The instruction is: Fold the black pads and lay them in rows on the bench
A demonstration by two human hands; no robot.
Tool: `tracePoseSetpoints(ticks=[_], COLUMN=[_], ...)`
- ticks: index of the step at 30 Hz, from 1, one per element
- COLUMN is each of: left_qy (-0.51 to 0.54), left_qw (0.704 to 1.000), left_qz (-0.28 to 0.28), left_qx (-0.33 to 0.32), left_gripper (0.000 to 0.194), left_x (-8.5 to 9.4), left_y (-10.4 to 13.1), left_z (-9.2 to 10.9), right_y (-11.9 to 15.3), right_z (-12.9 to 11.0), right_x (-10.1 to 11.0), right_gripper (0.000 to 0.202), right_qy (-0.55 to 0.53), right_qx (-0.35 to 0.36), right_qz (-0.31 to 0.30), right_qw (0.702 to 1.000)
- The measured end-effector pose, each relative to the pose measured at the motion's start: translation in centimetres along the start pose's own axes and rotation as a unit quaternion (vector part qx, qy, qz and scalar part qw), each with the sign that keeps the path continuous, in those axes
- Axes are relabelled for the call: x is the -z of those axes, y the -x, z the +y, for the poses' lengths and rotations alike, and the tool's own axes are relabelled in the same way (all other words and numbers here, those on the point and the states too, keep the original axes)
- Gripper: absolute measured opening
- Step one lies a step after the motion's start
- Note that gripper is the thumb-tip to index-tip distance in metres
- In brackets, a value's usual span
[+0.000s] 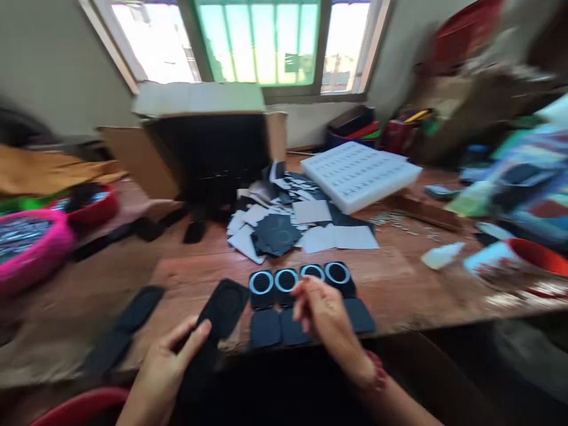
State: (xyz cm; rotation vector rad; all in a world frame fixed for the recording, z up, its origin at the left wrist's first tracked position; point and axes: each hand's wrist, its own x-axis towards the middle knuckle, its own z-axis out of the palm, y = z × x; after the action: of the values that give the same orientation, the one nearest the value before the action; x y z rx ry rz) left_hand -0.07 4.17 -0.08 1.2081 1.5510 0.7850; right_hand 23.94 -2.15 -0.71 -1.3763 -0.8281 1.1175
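Note:
My left hand (175, 355) is closed on a flat black two-part piece (226, 305) with rounded corners and a faint ring mark, thumb on top, at the front of the table. To its right lies a row of several similar black pieces (266, 328), opened out flat, each with a pale ring (261, 283) on its upper half. My right hand (323, 313), wearing a red bracelet, hovers over this row with fingers curled together. Whether its fingertips hold anything cannot be made out. Another black piece (139, 307) lies left of my left hand, blurred.
Black and white cut sheets (277, 234) are heaped behind the row, before an open cardboard box (199, 97). A white foam block (359, 171) sits back right. A pink basket (48, 248) stands left; a small white bottle (441, 255) and a red-lined cup (492, 263) stand right.

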Motion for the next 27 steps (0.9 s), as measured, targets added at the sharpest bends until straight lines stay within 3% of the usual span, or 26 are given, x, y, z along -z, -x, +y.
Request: tracePoseSetpoints(ticks=[2, 4, 7, 9, 13, 16, 27], left_qy=[0.034, 0.037, 0.028, 0.024, 0.013, -0.007, -0.193], left_qw=[0.992, 0.981, 0.972, 0.972, 0.978, 0.984, 0.969], left_qz=[0.12, 0.191, 0.232, 0.234, 0.206, 0.175, 0.156], left_qx=[0.008, -0.024, -0.009, 0.009, 0.014, 0.011, -0.017], left_gripper=[0.055, 0.058, 0.056, 0.053, 0.061, 0.065, 0.04], left_x=[4.0, 8.6, 13.7, 15.1, 14.9, 14.3, 13.7], left_y=[-1.9, -3.6, -5.1, -5.6, -6.2, -6.7, -8.7], left_z=[0.3, -0.1, -1.3, -2.1, -2.7, -2.6, -3.2], right_y=[0.3, 0.8, 1.5, 1.6, 1.4, 1.4, 1.5], right_z=[-0.3, -0.3, 1.0, 2.4, 4.5, 4.2, 3.9], right_x=[1.6, 3.2, 5.2, 6.1, 6.5, 6.0, 4.2], right_gripper=[0.052, 0.047, 0.049, 0.049, 0.048, 0.05, 0.049], right_qy=[0.03, 0.077, 0.128, 0.142, 0.155, 0.155, 0.213], right_qx=[0.03, 0.048, 0.026, -0.002, -0.021, -0.026, -0.007], right_qz=[0.027, 0.057, 0.045, 0.032, 0.022, 0.003, -0.06], right_qw=[0.999, 0.994, 0.99, 0.989, 0.987, 0.987, 0.975])
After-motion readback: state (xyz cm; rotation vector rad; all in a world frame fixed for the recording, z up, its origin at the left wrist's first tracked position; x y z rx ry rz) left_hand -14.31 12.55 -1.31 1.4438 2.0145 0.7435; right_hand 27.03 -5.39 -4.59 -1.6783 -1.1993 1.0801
